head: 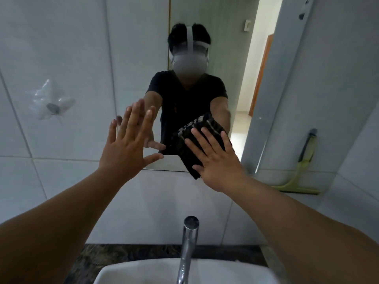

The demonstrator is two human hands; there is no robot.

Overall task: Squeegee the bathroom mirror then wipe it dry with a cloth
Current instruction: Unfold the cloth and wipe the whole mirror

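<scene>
The bathroom mirror [225,58] hangs on the tiled wall above the sink and reflects a person in a black shirt. My right hand [213,158] presses a folded dark cloth [186,148] flat against the mirror's lower part, fingers spread over it. My left hand [127,144] rests flat with fingers apart on the mirror's lower left edge and holds nothing. A yellow-green squeegee [301,177] with a dark handle leans against the wall at the right, on a ledge, apart from both hands.
A chrome tap [187,249] rises over the white sink [155,271] directly below my arms. A dark stone counter [102,257] surrounds the sink. A clear plastic hook [51,103] sticks to the white wall tiles at the left.
</scene>
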